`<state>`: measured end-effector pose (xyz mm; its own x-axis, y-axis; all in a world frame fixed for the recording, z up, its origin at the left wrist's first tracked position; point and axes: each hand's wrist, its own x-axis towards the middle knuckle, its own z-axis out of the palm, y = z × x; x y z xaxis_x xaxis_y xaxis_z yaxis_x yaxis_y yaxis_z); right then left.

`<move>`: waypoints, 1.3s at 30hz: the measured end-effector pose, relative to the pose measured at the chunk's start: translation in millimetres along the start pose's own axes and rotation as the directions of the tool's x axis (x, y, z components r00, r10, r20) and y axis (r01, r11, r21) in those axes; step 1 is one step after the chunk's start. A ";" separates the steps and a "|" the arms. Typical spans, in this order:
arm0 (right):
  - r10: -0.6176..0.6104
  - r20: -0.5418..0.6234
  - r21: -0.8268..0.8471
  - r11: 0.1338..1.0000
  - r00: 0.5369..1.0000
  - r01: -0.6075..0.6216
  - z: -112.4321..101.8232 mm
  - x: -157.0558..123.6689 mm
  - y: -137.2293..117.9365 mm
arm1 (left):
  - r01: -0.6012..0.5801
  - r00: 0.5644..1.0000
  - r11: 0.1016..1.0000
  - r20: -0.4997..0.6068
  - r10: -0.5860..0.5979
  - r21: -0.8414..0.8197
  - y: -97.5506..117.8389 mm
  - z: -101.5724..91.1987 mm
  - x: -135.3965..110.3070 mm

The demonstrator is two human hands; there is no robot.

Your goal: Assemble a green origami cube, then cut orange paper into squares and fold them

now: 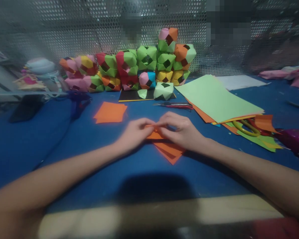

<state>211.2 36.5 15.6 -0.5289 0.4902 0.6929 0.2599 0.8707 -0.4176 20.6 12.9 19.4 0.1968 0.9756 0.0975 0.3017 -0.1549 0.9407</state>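
Note:
Both hands meet at the middle of the blue table (52, 142) on a small orange paper piece (154, 135). My left hand (134, 132) pinches its left side with fingers closed. My right hand (180, 129) presses and pinches it from the right, fingers curled over it. Under the hands lie a few more orange paper squares (170, 151). A second small stack of orange squares (110, 112) sits to the far left of the hands.
Several colourful folded paper cubes (129, 68) are stacked along a perforated metal wall. A pale green cube (163, 90) stands on a black sheet. Red-handled scissors (175, 105), a pile of green and orange sheets (218, 99), yellow-handled scissors (244, 128) and a purple box (295, 139) lie right.

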 end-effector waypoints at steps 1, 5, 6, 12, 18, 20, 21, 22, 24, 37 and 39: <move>-0.004 0.000 0.002 1.000 1.000 0.004 0.3 -0.3 0.6 | 0.002 1.000 1.000 0.000 -0.002 0.007 0.6 -0.1 -0.2; -0.007 -0.009 0.018 1.000 1.000 0.007 1.9 -1.4 1.5 | 0.012 1.000 1.000 0.009 -0.012 0.022 2.1 -0.2 -0.3; -0.005 -0.008 0.020 1.000 1.000 0.005 2.3 -1.5 1.2 | 0.013 1.000 1.000 0.011 -0.013 0.021 2.1 -0.2 -0.1; 0.107 0.027 -0.005 0.994 0.994 -0.107 3.0 -1.6 -1.4 | 0.004 1.000 0.999 -0.015 -0.004 0.033 1.3 -0.5 0.4; 0.282 0.059 0.003 0.959 0.958 -0.282 0.6 0.6 -2.7 | -0.007 0.999 0.999 -0.038 0.008 0.044 1.9 -0.3 -0.1; 0.274 0.066 0.016 0.961 0.960 -0.275 -0.1 0.9 -3.0 | -0.005 0.999 0.999 -0.034 0.007 0.045 1.4 0.0 0.4; 0.261 0.061 0.019 0.965 0.963 -0.263 -0.2 0.8 -3.0 | -0.005 1.000 0.999 -0.029 0.006 0.041 1.2 0.2 0.7; 0.246 0.055 0.020 0.969 0.968 -0.248 -0.2 0.7 -3.0 | -0.005 1.000 0.999 -0.024 0.006 0.036 1.1 0.2 1.0; 0.226 0.048 0.018 0.974 0.973 -0.227 0.3 0.2 -2.5 | -0.006 1.000 1.000 -0.011 0.007 0.029 0.9 0.0 1.7; 0.516 0.122 0.137 0.838 0.848 -0.529 -2.7 6.2 -6.6 | 0.053 0.998 0.999 -0.032 -0.053 0.004 -6.1 -4.3 6.9; 0.545 0.128 0.154 0.814 0.828 -0.560 -3.0 7.6 -7.6 | 0.050 0.998 0.999 -0.026 -0.050 0.009 -5.7 -4.4 6.8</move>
<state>207.7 33.7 25.8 -0.3995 0.8758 0.2711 0.3829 0.4280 -0.8186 16.1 21.1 16.1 0.1572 0.9858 0.0590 0.3195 -0.1074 0.9415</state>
